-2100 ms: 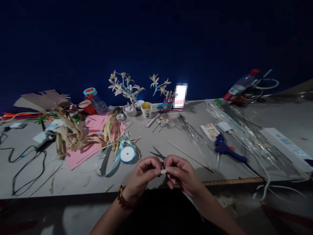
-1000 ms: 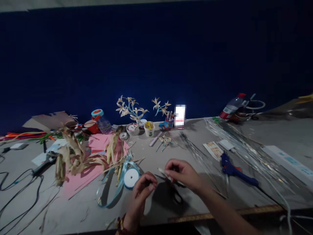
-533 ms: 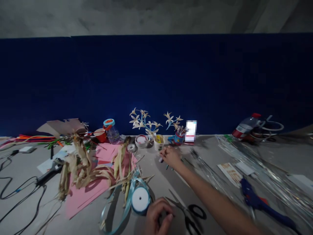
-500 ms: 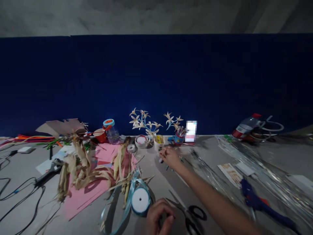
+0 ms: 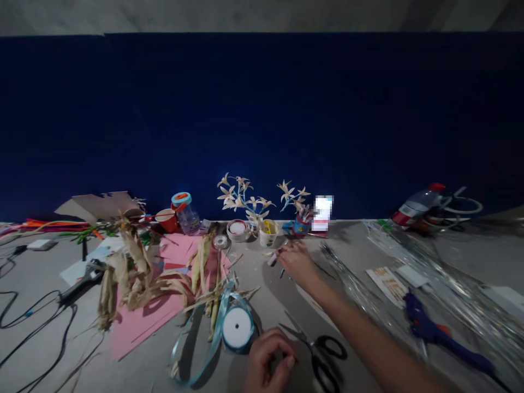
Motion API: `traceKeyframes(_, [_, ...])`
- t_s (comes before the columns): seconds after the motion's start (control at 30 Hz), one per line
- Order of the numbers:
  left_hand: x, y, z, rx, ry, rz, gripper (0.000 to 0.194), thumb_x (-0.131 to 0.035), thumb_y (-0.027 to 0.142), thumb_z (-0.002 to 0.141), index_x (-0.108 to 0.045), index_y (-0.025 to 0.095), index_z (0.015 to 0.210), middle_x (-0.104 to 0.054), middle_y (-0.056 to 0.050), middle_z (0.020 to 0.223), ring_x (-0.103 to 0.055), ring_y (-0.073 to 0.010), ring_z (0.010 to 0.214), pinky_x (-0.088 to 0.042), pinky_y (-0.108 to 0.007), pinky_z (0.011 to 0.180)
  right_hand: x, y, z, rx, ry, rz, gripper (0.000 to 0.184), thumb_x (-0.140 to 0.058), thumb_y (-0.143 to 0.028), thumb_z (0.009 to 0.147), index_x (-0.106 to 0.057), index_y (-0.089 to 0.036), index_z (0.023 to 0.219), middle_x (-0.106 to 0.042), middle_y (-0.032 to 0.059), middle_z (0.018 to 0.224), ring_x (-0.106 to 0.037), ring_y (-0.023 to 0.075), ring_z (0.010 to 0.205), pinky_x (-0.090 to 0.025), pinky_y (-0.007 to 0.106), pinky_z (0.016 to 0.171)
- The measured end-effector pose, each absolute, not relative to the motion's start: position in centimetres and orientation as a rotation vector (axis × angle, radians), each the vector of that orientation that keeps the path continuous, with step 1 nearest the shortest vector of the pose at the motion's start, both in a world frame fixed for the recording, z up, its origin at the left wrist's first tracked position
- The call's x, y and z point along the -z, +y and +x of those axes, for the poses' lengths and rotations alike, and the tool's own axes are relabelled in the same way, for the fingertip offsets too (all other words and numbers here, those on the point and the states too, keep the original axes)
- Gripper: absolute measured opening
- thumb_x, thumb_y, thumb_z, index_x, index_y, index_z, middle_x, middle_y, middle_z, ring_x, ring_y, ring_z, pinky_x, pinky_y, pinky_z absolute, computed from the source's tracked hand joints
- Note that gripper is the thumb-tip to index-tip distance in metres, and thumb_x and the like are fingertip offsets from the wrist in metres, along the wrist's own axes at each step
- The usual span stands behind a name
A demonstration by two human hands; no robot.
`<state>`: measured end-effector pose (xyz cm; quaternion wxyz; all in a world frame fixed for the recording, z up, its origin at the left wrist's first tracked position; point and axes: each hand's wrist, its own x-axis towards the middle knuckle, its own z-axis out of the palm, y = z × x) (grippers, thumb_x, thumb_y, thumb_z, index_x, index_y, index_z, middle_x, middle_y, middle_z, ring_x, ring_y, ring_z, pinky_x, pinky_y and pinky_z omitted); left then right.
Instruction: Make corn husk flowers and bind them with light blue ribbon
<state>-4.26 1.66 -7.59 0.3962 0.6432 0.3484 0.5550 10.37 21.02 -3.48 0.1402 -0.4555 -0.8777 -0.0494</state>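
Note:
My left hand (image 5: 271, 361) rests low at the middle of the table with its fingers curled in; nothing shows in them. The black-handled scissors (image 5: 315, 346) lie just to its right with parted blades, and a roll of light-blue ribbon (image 5: 237, 327) is at its left. My right hand (image 5: 298, 263) reaches across the table, fingers bunched and pointing down over small blue-stemmed pieces (image 5: 281, 273), mostly covered. Whether something is between its fingertips is hidden. A small pale strip (image 5: 268, 253) and a lilac stick-like tool (image 5: 272, 260) lie beside those fingertips.
Pale flower stems (image 5: 241, 199) stand behind in small cups (image 5: 268, 237). Corn husks (image 5: 139, 273) cover pink paper (image 5: 151, 322) at left. Wires (image 5: 347, 273), a blue glue gun (image 5: 442, 338) and clear packets (image 5: 442, 289) lie right. A lit phone (image 5: 322, 213) leans at the back.
Both hands held a pale strip together; then my right hand carried it forward to the small pieces. A pale strip now lies by its fingertips. The scissors are uncovered; the view tilted up.

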Motion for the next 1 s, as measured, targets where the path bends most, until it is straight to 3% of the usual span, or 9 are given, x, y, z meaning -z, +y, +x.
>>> traceKeyframes(0.1, [7.1,1.4,-4.1,-1.417,0.943,1.629,0.028,-0.052,0.039,0.096,-0.062,0.019,0.079,-0.063,-0.007,0.073,-0.061,-0.0187,0.072,-0.045,-0.027,0.067,3.0,16.5,11.9,0.012,-2.546,-1.204,0.017,-0.057,-0.020,0.096,-0.074,-0.019,0.091,-0.075,0.0082,0.090,-0.067,0.0229,0.089,-0.054,0.038,0.083])
traceKeyframes(0.2, [6.5,1.2,-3.9,-1.402,1.003,1.631,0.026,-0.054,0.036,0.095,-0.061,0.019,0.076,-0.064,-0.006,0.072,-0.061,-0.0178,0.072,-0.045,-0.027,0.068,3.1,10.9,13.7,-0.268,-2.448,-1.049,0.026,-0.048,-0.026,0.100,-0.073,-0.020,0.095,-0.075,0.0079,0.088,-0.068,0.0217,0.085,-0.055,0.035,0.080])
traceKeyframes(0.37, [6.0,1.2,-3.2,-1.417,0.982,1.692,0.024,-0.054,0.032,0.093,-0.060,0.019,0.075,-0.064,-0.006,0.067,-0.060,-0.0169,0.067,-0.045,-0.026,0.065,5.3,4.3,16.1,-0.715,-2.052,-1.163,0.025,-0.052,-0.037,0.099,-0.073,-0.024,0.096,-0.075,0.0054,0.085,-0.072,0.0206,0.078,-0.059,0.028,0.070])
traceKeyframes(0.47, [5.4,0.9,-2.9,-1.408,1.017,1.693,0.023,-0.055,0.030,0.093,-0.060,0.018,0.074,-0.065,-0.006,0.067,-0.060,-0.0168,0.067,-0.047,-0.026,0.065,6.8,3.0,16.6,-0.616,-2.003,-1.176,0.023,-0.053,-0.034,0.097,-0.073,-0.023,0.094,-0.076,0.0067,0.087,-0.073,0.0222,0.082,-0.060,0.031,0.073])
traceKeyframes(0.6, [3.8,0.2,-5.0,-1.358,1.131,1.792,0.016,-0.054,0.023,0.094,-0.063,0.018,0.081,-0.069,-0.008,0.076,-0.064,-0.0178,0.074,-0.050,-0.028,0.070,7.5,3.2,17.4,-0.466,-2.245,-1.053,0.026,-0.055,-0.025,0.091,-0.071,-0.024,0.111,-0.074,0.0090,0.105,-0.070,0.0251,0.097,-0.060,0.039,0.085])
traceKeyframes(0.73, [3.3,0.6,-11.1,-1.443,1.705,1.880,0.011,-0.052,0.019,0.095,-0.062,0.020,0.090,-0.070,-0.008,0.087,-0.065,-0.0199,0.084,-0.051,-0.032,0.079,8.1,3.8,18.0,-0.404,-2.387,-1.055,0.029,-0.060,-0.030,0.091,-0.069,-0.025,0.118,-0.072,0.0101,0.116,-0.069,0.0266,0.105,-0.059,0.042,0.088])
traceKeyframes(0.83, [4.0,1.6,-15.8,-1.082,2.342,2.010,0.011,-0.051,0.020,0.094,-0.063,0.020,0.095,-0.069,-0.009,0.092,-0.064,-0.0238,0.089,-0.050,-0.036,0.082,8.8,3.9,18.0,-0.392,-2.400,-1.042,0.027,-0.060,-0.032,0.092,-0.069,-0.024,0.116,-0.072,0.0109,0.115,-0.068,0.0276,0.105,-0.059,0.043,0.087])
traceKeyframes(0.9, [4.5,2.3,-17.7,-0.947,2.429,2.050,0.012,-0.055,0.019,0.091,-0.065,0.019,0.097,-0.070,-0.012,0.095,-0.062,-0.0285,0.093,-0.047,-0.041,0.084,9.2,3.8,17.9,-0.397,-2.380,-1.054,0.026,-0.058,-0.032,0.094,-0.069,-0.024,0.116,-0.072,0.0111,0.114,-0.068,0.0278,0.105,-0.059,0.044,0.088])
traceKeyframes(1.0, [5.1,3.4,-18.4,-0.805,2.422,2.136,0.012,-0.057,0.020,0.089,-0.069,0.020,0.093,-0.072,-0.010,0.093,-0.062,-0.0291,0.091,-0.044,-0.041,0.082,9.2,3.4,17.9,-0.415,-2.335,-1.082,0.026,-0.055,-0.031,0.096,-0.068,-0.024,0.116,-0.071,0.0112,0.115,-0.067,0.0272,0.106,-0.058,0.044,0.090])
